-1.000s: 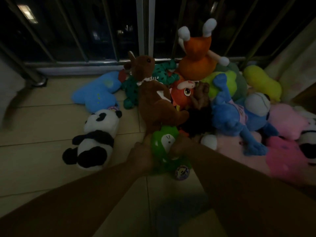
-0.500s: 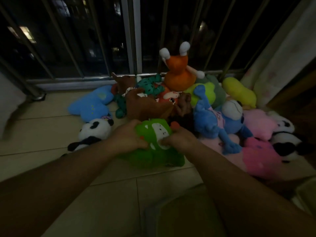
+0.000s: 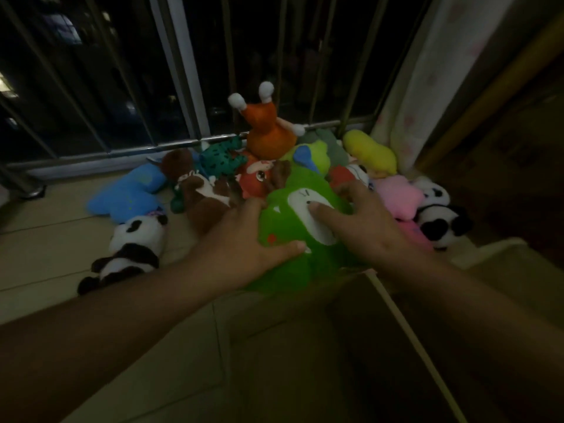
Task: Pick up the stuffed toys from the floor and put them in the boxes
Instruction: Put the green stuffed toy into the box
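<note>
Black-and-white plush, the panda (image 3: 131, 248), is lying on the floor (image 3: 45, 245) at the left, apart from the pile. The left hand (image 3: 244, 248) is gripping the green stuffed toy (image 3: 293, 239) on its left side, thumb pressing across the front. The toy is now sitting higher than half a second ago, lifted clear of the tiles and closer to the camera. The right hand (image 3: 363, 224) is clasping its right side, thumb on the white face patch. The box (image 3: 396, 312) rim is now showing at lower right.
</note>
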A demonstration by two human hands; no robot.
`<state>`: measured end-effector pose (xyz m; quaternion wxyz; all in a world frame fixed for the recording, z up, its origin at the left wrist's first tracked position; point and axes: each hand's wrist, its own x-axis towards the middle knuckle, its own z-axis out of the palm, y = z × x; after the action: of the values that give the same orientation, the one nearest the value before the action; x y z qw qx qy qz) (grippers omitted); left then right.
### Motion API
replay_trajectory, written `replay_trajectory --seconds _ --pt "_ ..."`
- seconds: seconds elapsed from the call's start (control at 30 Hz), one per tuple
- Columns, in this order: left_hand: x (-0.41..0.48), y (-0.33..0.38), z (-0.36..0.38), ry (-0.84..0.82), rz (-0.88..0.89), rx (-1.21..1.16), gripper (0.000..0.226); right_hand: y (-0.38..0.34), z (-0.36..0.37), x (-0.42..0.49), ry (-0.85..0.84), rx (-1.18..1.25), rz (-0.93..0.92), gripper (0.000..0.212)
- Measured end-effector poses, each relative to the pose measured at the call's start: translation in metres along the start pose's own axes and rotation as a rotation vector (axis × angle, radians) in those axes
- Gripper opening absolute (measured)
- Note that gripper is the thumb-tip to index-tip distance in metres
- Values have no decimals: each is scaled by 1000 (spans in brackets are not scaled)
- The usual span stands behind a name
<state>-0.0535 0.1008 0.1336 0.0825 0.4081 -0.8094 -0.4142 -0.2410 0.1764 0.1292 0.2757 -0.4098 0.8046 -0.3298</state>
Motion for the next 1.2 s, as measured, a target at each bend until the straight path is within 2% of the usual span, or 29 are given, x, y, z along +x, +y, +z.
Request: replay_trajectory --seconds 0.1,0.27,0.33,0.4,0.6,0.7,0.8,0.93,1.03,1.2 --pt "-15 14 26 -67 -31 -48 82 12 -18 -12 -74 31 34 68" --pt "-25 13 51 -245 -12 -195 102 21 -56 -18 -405 -56 169 117" --pt "-27 8 59 -311 7 -171 111 19 -58 -23 -503 -117 208 123" --pt "-30 3 65 -337 1 -126 117 18 -54 -28 -554 -208 241 120" --pt "-38 -14 83 -325 -2 -77 114 12 -32 -37 -639 -457 322 108" --pt "-44 -24 92 -324 -19 33 118 12 -22 -43 -676 -512 342 101" --pt "-50 -25 95 -322 23 149 111 12 -16 -48 -706 -565 349 95" --pt "-53 -30 98 -293 71 253 108 13 -11 -50 -707 -681 304 87" --pt "-53 -31 99 -266 95 310 99 13 -7 -52 -727 -751 237 64" --pt "-51 -27 97 -251 150 243 83 11 0 -48 -770 -849 139 43"
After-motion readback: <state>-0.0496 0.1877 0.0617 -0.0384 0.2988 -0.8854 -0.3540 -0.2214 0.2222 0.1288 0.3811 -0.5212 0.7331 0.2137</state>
